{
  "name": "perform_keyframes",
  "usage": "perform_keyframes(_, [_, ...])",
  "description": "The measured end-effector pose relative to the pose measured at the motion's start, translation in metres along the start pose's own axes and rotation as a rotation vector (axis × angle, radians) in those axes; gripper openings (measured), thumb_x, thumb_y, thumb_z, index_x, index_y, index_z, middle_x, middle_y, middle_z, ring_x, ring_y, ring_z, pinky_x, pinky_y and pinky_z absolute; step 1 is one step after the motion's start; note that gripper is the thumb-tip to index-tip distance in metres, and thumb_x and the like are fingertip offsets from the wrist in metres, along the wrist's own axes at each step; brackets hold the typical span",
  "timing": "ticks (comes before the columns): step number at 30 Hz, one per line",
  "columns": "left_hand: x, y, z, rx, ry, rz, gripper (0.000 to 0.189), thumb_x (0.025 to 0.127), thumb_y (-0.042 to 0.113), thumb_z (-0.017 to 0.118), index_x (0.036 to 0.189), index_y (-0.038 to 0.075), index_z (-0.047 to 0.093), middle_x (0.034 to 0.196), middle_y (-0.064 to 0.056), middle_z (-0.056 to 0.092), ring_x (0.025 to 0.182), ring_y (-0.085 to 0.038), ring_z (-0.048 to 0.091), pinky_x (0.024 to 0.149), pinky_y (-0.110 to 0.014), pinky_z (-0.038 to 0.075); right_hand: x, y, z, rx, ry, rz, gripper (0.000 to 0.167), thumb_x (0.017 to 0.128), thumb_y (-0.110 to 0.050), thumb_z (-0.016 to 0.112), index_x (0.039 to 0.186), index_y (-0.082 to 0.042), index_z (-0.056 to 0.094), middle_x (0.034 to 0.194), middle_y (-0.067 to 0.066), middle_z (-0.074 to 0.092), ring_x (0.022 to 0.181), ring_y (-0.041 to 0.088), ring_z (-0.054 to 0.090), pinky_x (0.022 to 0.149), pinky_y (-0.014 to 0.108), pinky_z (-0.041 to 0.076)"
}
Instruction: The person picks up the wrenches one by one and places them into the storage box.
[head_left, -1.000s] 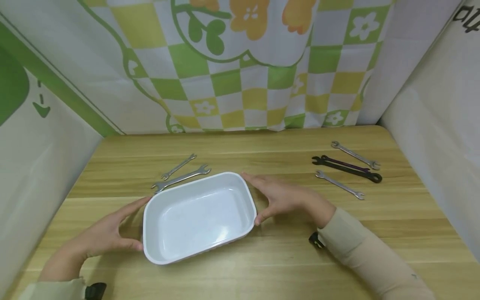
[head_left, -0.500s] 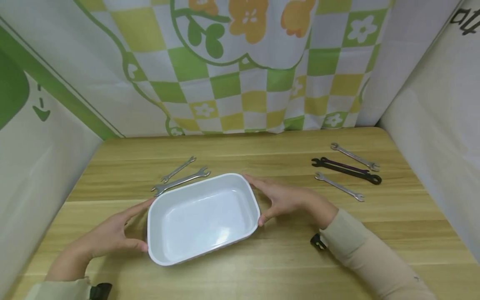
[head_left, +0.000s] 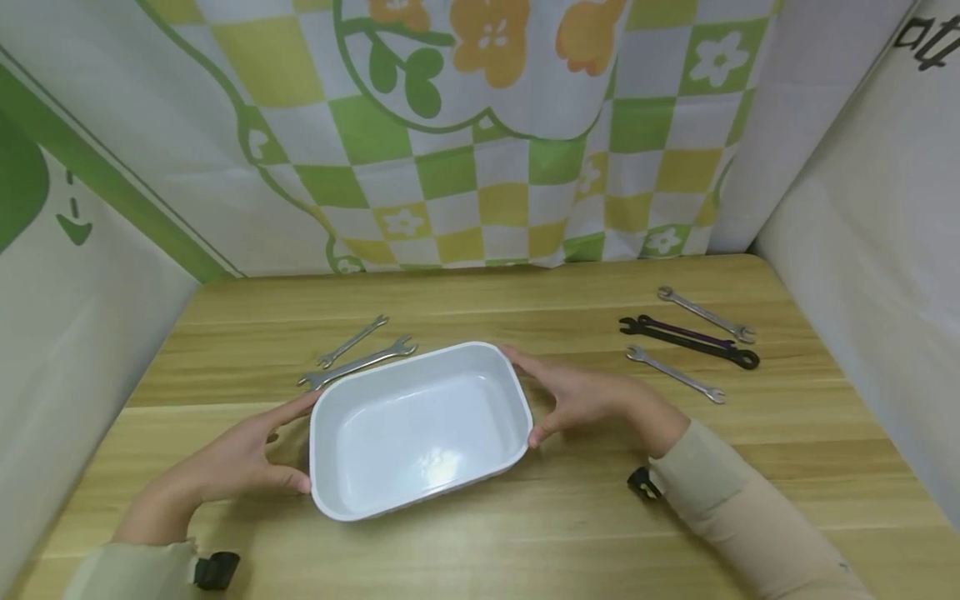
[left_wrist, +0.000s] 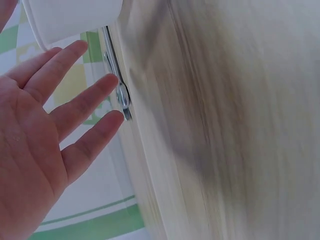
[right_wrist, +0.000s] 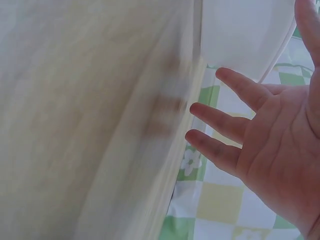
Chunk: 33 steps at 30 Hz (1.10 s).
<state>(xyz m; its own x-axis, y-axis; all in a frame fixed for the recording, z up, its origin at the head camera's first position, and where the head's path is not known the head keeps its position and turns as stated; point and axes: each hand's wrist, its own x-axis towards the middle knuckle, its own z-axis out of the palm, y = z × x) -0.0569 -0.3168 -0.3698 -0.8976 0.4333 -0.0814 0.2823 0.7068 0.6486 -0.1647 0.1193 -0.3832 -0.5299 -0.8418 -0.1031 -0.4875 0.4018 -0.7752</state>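
head: on my head, looking forward and down over the whole desk (head_left: 570,533) | wrists: close by each palm, facing along the desk, blurred | shared: white dish (head_left: 420,429) edge (left_wrist: 70,20) (right_wrist: 245,40)

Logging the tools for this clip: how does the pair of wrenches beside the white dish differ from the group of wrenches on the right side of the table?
The pair beside the white dish holds two wrenches, both silver; the right group holds more, silver ones and a black one. The pair lies close to the dish's far rim, near the left hand; the right group lies well apart from the dish, beyond the right hand. All lie flat and untouched on the wooden table.
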Motion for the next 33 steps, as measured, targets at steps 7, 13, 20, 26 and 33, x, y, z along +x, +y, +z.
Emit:
perform_keyframes(7, [0.017, 0.003, 0.001, -0.028, -0.028, 0.026, 0.11, 0.067, 0.027, 0.091, 0.157, 0.017, 0.029, 0.15, -0.023, 0.046, 0.141, -0.031, 0.041, 0.093, -0.072, 0.043, -0.009, 0.009, -0.004, 0.031, 0.011, 0.007, 0.128, 0.07, -0.033, 0.089, 0.16, -0.009, 0.002, 0.167, 0.013, 0.012, 0.154, 0.031, 0.015, 0.123, 0.053, 0.018])
perform_keyframes(13, [0.032, 0.006, 0.001, -0.067, -0.068, 0.031, 0.11, 0.068, 0.027, 0.091, 0.158, 0.019, 0.028, 0.152, -0.02, 0.045, 0.138, -0.046, 0.041, 0.094, -0.074, 0.041, -0.018, 0.016, -0.007, 0.088, 0.019, 0.033, 0.128, 0.071, -0.03, 0.089, 0.161, -0.016, 0.0, 0.168, 0.011, 0.01, 0.154, 0.031, 0.014, 0.123, 0.055, 0.017])
perform_keyframes(20, [0.055, 0.005, 0.002, -0.15, -0.126, 0.059, 0.108, 0.071, 0.023, 0.089, 0.159, 0.022, 0.025, 0.154, -0.014, 0.044, 0.134, -0.047, 0.046, 0.092, -0.074, 0.041, -0.029, 0.025, -0.014, 0.153, 0.021, 0.041, 0.129, 0.07, -0.036, 0.087, 0.161, -0.024, -0.004, 0.168, 0.008, 0.012, 0.154, 0.027, 0.015, 0.123, 0.052, 0.017])
perform_keyframes(26, [0.074, 0.01, 0.003, -0.166, -0.175, 0.056, 0.105, 0.075, 0.025, 0.087, 0.159, 0.016, 0.024, 0.153, -0.017, 0.044, 0.131, -0.048, 0.048, 0.094, -0.073, 0.041, -0.039, 0.034, -0.02, 0.153, 0.047, 0.054, 0.126, 0.072, -0.04, 0.086, 0.16, -0.03, -0.004, 0.167, 0.011, 0.015, 0.153, 0.031, 0.019, 0.121, 0.057, 0.021])
perform_keyframes(33, [0.091, 0.011, 0.006, -0.312, -0.241, 0.066, 0.104, 0.079, 0.018, 0.084, 0.16, 0.012, 0.018, 0.157, -0.02, 0.036, 0.139, -0.048, 0.04, 0.108, -0.069, 0.033, -0.05, 0.04, -0.024, 0.115, 0.087, 0.104, 0.126, 0.074, -0.036, 0.087, 0.16, -0.033, -0.005, 0.164, 0.015, 0.022, 0.151, 0.035, 0.021, 0.118, 0.065, 0.02])
